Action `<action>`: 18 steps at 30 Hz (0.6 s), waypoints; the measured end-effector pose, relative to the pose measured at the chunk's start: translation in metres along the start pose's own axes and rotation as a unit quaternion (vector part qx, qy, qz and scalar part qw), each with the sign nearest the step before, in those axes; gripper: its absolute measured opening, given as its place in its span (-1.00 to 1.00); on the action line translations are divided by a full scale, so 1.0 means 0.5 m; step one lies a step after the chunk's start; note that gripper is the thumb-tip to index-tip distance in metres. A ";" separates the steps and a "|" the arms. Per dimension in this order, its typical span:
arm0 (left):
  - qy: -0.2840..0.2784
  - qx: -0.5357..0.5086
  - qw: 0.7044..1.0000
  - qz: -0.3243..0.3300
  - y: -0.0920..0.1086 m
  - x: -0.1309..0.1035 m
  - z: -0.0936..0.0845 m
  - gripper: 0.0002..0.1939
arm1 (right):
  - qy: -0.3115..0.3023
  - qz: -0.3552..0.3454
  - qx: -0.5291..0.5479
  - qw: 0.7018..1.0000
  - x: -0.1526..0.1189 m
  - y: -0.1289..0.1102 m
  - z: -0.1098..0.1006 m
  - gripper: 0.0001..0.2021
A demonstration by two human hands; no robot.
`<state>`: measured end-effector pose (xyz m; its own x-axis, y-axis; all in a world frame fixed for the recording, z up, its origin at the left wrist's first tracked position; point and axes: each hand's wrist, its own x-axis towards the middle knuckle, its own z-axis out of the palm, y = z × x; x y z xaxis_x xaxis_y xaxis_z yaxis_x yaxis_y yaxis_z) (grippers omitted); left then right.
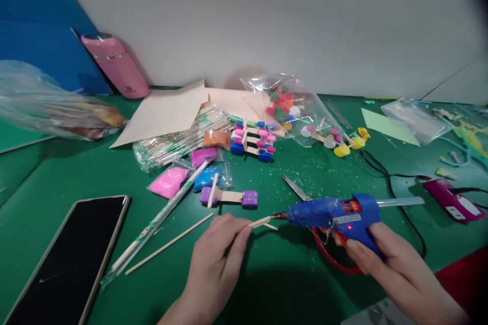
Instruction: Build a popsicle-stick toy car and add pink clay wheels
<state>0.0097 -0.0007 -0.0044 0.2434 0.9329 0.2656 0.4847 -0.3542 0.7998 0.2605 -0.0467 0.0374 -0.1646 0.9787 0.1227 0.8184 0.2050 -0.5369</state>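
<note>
Between thumb and fingers, my left hand pinches short wooden sticks whose free ends point right. My right hand is wrapped round the handle of a blue hot glue gun, its small red light lit and a clear glue stick poking out at the back. The gun's nozzle is at the tips of the sticks; whether it touches them I cannot tell. Scissors with red handles lie partly hidden under the gun. Just beyond my left hand sits a small piece of wooden sticks with purple clay ends.
A phone and a wrapped pair of chopsticks lie at left, beside a loose stick. Clay packets, bundled chopsticks and stacked clay-and-stick pieces stand behind. A black cord runs to a magenta power adapter.
</note>
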 end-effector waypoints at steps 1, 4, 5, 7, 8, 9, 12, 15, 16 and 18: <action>0.002 0.001 1.000 0.001 0.001 0.000 0.001 -0.85 | -0.002 0.001 -0.002 1.000 0.000 0.001 0.000 -0.79; 0.005 0.001 1.000 0.003 0.001 -0.001 0.002 -0.85 | -0.011 0.003 0.003 1.000 -0.001 0.003 0.002 -0.80; 0.005 -0.002 1.000 0.004 0.000 -0.002 0.002 -0.86 | -0.013 0.004 0.006 1.000 -0.001 0.003 0.002 -0.81; 0.006 -0.007 1.000 0.006 -0.001 -0.004 0.001 -0.86 | -0.009 0.007 0.009 1.000 -0.002 0.003 0.003 -0.79; 0.006 -0.009 1.000 0.007 -0.002 -0.005 0.001 -0.86 | -0.005 0.010 0.010 1.000 -0.002 0.003 0.003 -0.78; 0.006 -0.012 1.000 0.007 -0.002 -0.005 0.001 -0.86 | -0.002 0.016 0.012 1.000 -0.003 0.002 0.004 -0.77; 0.000 -0.020 1.000 -0.002 -0.001 -0.004 -0.001 -0.86 | -0.003 0.048 0.033 0.998 -0.004 0.002 0.005 -0.78; -0.014 -0.034 0.999 -0.025 0.001 -0.002 -0.002 -0.86 | -0.013 0.084 0.090 0.992 -0.002 0.009 0.010 -0.78; -0.018 -0.041 0.998 -0.034 0.002 -0.002 -0.001 -0.86 | -0.012 0.096 0.116 0.989 -0.001 0.014 0.012 -0.76; -0.023 -0.056 0.997 -0.048 0.003 -0.002 -0.001 -0.86 | 0.005 0.129 0.168 0.977 0.004 0.029 0.015 -0.74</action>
<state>0.0099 -0.0022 -0.0032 0.2404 0.9570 0.1626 0.4107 -0.2521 0.8763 0.2677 -0.0415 0.0237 0.0296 0.9985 -0.0457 0.6049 -0.0543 -0.7945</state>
